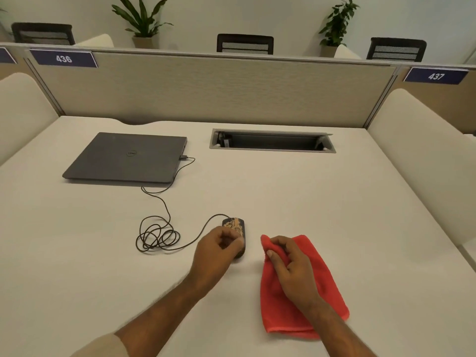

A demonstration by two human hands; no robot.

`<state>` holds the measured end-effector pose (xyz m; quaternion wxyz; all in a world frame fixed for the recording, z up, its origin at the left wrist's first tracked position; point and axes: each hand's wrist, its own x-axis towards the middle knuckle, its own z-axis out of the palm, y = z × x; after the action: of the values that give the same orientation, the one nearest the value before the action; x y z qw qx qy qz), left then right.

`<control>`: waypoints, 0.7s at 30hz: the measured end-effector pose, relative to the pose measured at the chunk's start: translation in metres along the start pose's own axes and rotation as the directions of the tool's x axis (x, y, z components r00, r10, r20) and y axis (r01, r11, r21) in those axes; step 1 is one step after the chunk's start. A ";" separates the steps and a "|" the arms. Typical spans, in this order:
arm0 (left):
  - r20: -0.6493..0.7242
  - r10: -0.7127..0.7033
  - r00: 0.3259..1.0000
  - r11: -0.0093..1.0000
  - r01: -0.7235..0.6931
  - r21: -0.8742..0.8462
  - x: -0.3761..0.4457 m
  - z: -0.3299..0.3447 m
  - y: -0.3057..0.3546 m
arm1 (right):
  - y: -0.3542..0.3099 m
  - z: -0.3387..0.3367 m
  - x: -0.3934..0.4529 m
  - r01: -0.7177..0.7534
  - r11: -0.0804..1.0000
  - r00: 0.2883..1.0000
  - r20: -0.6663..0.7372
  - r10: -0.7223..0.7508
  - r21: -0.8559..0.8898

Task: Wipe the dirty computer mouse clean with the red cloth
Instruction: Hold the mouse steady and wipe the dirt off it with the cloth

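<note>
A black computer mouse (235, 225) smeared with brownish dirt lies on the white desk (309, 191), near the middle front. My left hand (219, 249) grips its near end with curled fingers and hides that part. To the right lies the red cloth (288, 307), flat on the desk. My right hand (288, 264) rests on it and pinches its far corner, which is bunched up between thumb and fingers. The mouse and cloth are a short gap apart.
The mouse cable (157, 234) coils left of the mouse and runs to a shut grey laptop (126, 157) at the back left. An open cable tray (273, 141) is set into the desk at the back. A beige partition (206, 91) stands behind.
</note>
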<state>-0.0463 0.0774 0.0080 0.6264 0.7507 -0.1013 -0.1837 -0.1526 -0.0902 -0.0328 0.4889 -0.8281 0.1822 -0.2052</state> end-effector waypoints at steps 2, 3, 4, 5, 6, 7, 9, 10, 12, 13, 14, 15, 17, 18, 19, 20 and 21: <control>-0.017 0.155 0.988 0.978 -0.151 0.146 0.002 -0.021 -0.020 | 0.003 0.001 0.002 -0.005 0.999 1.000 0.004 0.005 -0.033; -0.015 0.189 0.982 0.959 -0.182 0.216 0.004 -0.031 -0.031 | 0.004 0.003 0.002 -0.007 0.999 1.000 0.014 0.008 -0.047; -0.011 0.200 0.980 0.943 -0.190 0.274 0.005 -0.041 -0.041 | 0.005 0.004 0.002 -0.008 0.998 1.000 0.025 0.009 -0.055; 0.003 0.208 0.978 0.924 -0.198 0.326 0.007 -0.049 -0.051 | 0.007 0.006 0.002 -0.007 0.998 0.999 0.036 0.009 -0.062; 0.037 0.214 0.976 0.902 -0.212 0.377 0.009 -0.054 -0.059 | 0.008 0.007 0.002 -0.003 0.997 0.999 0.044 0.006 -0.072; 0.082 0.220 0.972 0.872 -0.234 0.430 0.012 -0.058 -0.065 | 0.010 0.008 0.002 0.003 0.996 0.999 0.048 0.001 -0.085; 0.158 0.211 0.965 0.803 -0.263 0.534 0.017 -0.062 -0.071 | 0.012 0.010 0.003 0.011 0.995 0.998 0.055 -0.005 -0.102; 0.175 0.200 0.964 0.769 -0.265 0.582 0.020 -0.063 -0.073 | 0.013 0.011 0.004 0.012 0.994 0.998 0.058 -0.005 -0.108; 0.195 0.171 0.966 0.717 -0.257 0.647 0.028 -0.064 -0.072 | 0.014 0.012 0.007 0.016 0.992 0.998 0.063 -0.008 -0.123; 0.209 0.152 0.966 0.701 -0.254 0.666 0.033 -0.065 -0.071 | 0.015 0.012 0.008 0.018 0.991 0.998 0.066 -0.009 -0.131; 0.229 0.127 0.965 0.685 -0.252 0.683 0.038 -0.066 -0.069 | 0.015 0.012 0.009 0.020 0.990 0.997 0.070 -0.010 -0.139; 0.257 0.101 0.961 0.663 -0.257 0.703 0.043 -0.067 -0.066 | 0.015 0.013 0.010 0.024 0.989 0.997 0.074 -0.013 -0.146; 0.326 0.069 0.943 0.613 -0.298 0.732 0.052 -0.069 -0.061 | 0.015 0.014 0.012 0.037 0.988 0.997 0.077 -0.025 -0.150; 0.358 0.065 0.931 0.598 -0.324 0.733 0.057 -0.068 -0.059 | 0.015 0.015 0.013 0.041 0.988 0.997 0.078 -0.030 -0.151; 0.386 0.069 0.920 0.589 -0.350 0.729 0.060 -0.067 -0.057 | 0.015 0.015 0.014 0.045 0.987 0.996 0.079 -0.033 -0.155; 0.410 0.079 0.908 0.582 -0.376 0.721 0.063 -0.065 -0.056 | 0.015 0.015 0.015 0.051 0.985 0.996 0.080 -0.038 -0.163; 0.432 0.088 0.898 0.575 -0.400 0.714 0.066 -0.062 -0.055 | 0.015 0.015 0.017 0.057 0.984 0.996 0.082 -0.044 -0.168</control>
<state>0.0345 0.1188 -0.0461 0.2231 0.8810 -0.3851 -0.1606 -0.1323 -0.0946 -0.0496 0.4176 -0.8787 0.1587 -0.1686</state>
